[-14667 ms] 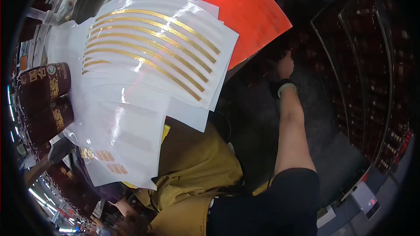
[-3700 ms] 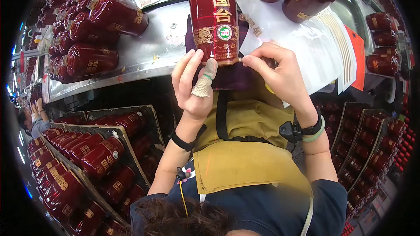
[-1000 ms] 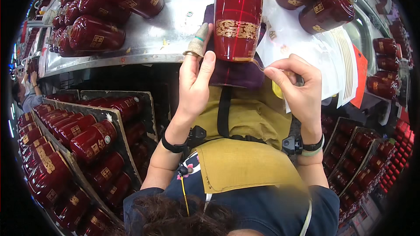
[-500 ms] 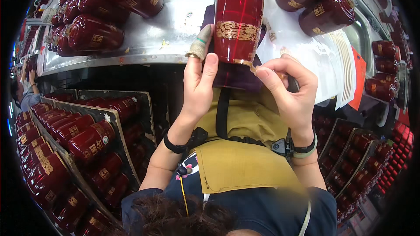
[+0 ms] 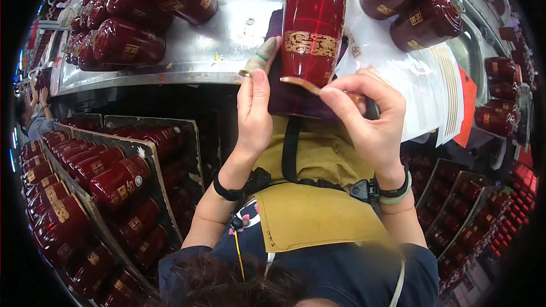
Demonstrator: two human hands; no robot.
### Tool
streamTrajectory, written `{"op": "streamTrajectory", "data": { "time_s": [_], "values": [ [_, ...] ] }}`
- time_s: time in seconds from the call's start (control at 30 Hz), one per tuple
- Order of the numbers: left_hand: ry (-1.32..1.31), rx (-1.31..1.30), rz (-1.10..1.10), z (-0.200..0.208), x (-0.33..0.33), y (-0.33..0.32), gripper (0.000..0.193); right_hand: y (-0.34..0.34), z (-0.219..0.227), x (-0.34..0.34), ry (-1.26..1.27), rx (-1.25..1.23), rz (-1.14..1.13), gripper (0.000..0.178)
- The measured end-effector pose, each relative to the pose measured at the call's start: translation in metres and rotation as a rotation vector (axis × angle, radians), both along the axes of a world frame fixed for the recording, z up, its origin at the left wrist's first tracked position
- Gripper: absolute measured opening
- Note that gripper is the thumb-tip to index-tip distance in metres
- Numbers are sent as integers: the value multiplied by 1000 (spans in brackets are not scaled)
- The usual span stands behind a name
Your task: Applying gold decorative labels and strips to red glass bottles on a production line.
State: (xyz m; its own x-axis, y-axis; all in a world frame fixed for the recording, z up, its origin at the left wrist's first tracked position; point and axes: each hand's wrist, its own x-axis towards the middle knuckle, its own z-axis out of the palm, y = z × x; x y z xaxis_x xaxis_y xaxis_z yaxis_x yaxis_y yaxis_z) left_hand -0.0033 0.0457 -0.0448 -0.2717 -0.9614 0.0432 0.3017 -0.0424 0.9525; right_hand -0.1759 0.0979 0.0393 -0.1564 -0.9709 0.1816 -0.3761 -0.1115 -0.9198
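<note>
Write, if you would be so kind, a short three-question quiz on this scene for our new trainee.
1. Multiple choice: what is the right hand holding?
A) a bottle cap
B) a narrow gold strip
C) a pair of scissors

2. True or false: the left hand wears a cloth finger cover.

3. Short answer: on which side of the dark red bottle nearest the hands do the gold-striped sheets lie, as the person sees it?

Key: 1. B; 2. True; 3. The right.
</note>
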Motion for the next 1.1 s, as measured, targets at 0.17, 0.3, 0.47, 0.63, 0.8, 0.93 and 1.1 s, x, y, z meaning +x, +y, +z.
{"op": "streamTrajectory", "data": {
  "time_s": [0.17, 0.3, 0.47, 0.63, 0.8, 0.93, 1.1],
  "values": [
    [-119, -125, 30, -1, -8, 2, 52, 12, -19, -13, -86, 87, -124, 7],
    [-131, -97, 30, 0, -11, 3, 57, 17, -22, -16, -110, 129, -163, 10],
    [-57, -16, 11, 1, -10, 4, 56, 19, -25, -16, -151, 166, -201, 12],
    [-98, -63, 19, 2, -12, 4, 56, 21, -28, -19, -132, 164, -208, 13],
    [-107, -78, 11, 0, -11, 3, 56, 21, -28, -18, -162, 152, -209, 14],
    [-136, -109, -14, 2, -10, 0, 60, 20, -30, -19, -154, 166, -214, 14],
    [-124, -75, -70, 7, -8, -3, 67, 19, -33, -20, -154, 175, -219, 15]
  ]
}}
